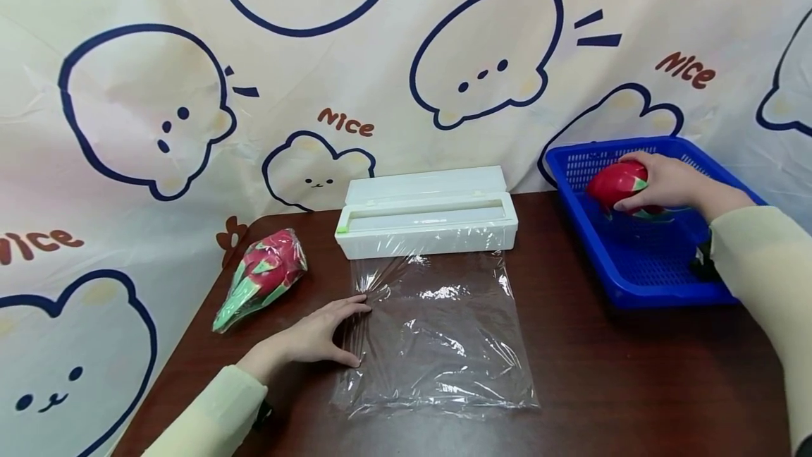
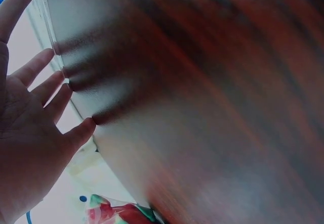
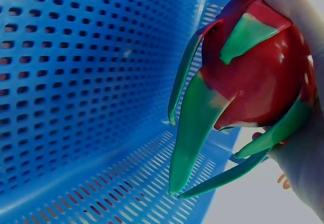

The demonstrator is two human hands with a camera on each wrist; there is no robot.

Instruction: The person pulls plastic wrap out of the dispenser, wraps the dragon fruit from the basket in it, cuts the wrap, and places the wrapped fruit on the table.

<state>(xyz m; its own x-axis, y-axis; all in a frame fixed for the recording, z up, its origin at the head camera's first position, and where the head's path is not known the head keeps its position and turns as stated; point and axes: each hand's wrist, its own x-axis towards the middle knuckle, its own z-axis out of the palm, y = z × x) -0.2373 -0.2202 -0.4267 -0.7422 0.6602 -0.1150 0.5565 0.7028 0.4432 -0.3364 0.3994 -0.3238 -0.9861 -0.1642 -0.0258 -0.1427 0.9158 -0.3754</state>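
Observation:
A red dragon fruit with green scales (image 3: 253,72) is gripped by my right hand (image 1: 669,182), inside the blue plastic basket (image 1: 609,273) at the right. The thumb lies against its skin in the right wrist view. My left hand (image 1: 314,333) has its fingers spread and the fingertips touch the left edge of a sheet of cling film (image 1: 444,344). That sheet lies on the table, drawn out from the white cling film box (image 1: 425,242), whose lid stands up. Another dragon fruit (image 1: 263,273), wrapped in clear film, lies left of the box.
The brown wooden table (image 1: 609,372) reaches back to a cartoon-printed cloth (image 1: 482,55) hanging behind it. The basket's slotted walls (image 3: 86,82) rise around the right hand. A small green piece (image 1: 342,229) sits at the box's left end.

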